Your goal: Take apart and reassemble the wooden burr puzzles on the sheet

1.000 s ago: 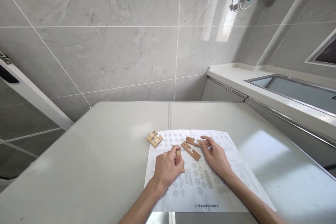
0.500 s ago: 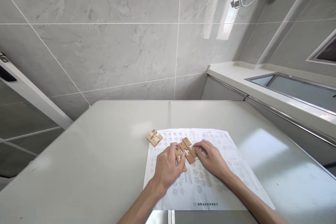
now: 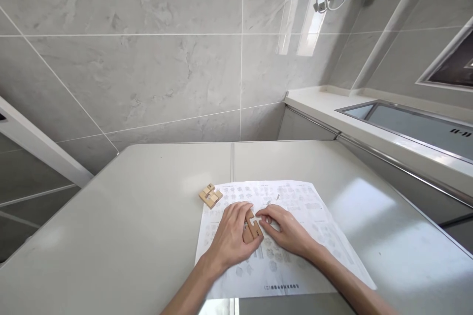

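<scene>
My left hand [image 3: 234,234] is closed around a small group of flat, notched wooden puzzle pieces [image 3: 254,227], thumb at their near edge and fingers over the far side. Part of the group is hidden under the hand. Just right of the pieces is my right hand [image 3: 283,226]; its thumb and bent index finger are slightly apart, with no piece visible between them. Both hands rest over a printed white instruction sheet [image 3: 306,256]. Up and to the left, another cluster of interlocked wooden pieces [image 3: 210,197] lies across the sheet's far left corner.
A pale, glossy table [image 3: 148,236] with a seam down its middle carries the sheet. Grey tiled wall [image 3: 148,83] stands behind it. To the right runs a white counter [image 3: 314,103] with an inset sink [image 3: 406,123]. A white-framed door [image 3: 44,138] is at the left.
The pieces, spread between both hands before, are now gathered closer together under my left hand. My right hand has shifted left towards them. The whole view has moved slightly.
</scene>
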{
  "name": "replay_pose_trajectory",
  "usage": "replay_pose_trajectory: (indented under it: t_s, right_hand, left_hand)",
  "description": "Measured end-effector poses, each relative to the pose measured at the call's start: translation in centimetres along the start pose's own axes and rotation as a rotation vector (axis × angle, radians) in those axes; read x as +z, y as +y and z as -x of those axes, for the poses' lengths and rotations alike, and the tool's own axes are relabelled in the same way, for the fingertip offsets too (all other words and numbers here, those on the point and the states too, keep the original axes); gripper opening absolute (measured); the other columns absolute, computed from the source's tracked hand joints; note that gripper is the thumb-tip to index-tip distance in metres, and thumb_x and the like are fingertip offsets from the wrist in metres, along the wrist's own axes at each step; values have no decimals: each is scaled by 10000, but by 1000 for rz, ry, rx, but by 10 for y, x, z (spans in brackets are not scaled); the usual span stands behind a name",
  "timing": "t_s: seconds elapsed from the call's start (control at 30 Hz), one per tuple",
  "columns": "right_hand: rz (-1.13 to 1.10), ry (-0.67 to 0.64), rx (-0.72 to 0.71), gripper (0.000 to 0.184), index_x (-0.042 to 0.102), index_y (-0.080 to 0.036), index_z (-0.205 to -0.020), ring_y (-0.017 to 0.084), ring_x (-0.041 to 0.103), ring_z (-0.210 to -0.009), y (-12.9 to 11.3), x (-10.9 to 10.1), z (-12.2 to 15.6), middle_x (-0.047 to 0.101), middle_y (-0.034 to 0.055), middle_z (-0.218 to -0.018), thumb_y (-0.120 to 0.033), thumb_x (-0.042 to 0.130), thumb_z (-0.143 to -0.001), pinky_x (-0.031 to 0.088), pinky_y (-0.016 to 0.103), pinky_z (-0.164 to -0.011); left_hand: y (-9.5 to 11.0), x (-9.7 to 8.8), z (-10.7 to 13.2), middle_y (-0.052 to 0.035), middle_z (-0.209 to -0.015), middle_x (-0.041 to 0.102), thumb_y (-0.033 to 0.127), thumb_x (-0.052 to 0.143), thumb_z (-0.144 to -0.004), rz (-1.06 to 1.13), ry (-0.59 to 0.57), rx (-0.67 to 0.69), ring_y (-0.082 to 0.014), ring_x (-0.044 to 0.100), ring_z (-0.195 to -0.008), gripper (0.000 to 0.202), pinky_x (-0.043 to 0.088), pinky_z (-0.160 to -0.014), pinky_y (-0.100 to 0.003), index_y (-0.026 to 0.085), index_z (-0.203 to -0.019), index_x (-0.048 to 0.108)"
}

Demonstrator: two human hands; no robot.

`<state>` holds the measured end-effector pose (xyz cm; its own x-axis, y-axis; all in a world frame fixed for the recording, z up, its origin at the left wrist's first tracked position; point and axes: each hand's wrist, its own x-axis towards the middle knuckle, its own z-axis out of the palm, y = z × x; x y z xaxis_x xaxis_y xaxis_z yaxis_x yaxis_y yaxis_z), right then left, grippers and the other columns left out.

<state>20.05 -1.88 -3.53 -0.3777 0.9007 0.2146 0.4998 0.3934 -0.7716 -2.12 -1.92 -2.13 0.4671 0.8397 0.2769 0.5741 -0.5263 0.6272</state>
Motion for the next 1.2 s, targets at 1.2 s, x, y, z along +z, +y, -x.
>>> replay_pose_trajectory:
  t_s: [1.2]
  right_hand:
    - [30,-18,52,190,697,-280,-1076,257,659,-921,-4,-1,0,701,45,-951,-231,515,-1053,544,429,-826]
  left_hand:
    - [-82,-66,9,-145,-1393,563,582,622,-957,101,686,-476,-331,502,-1393,442,402,-1197,-537,243,-1234,570]
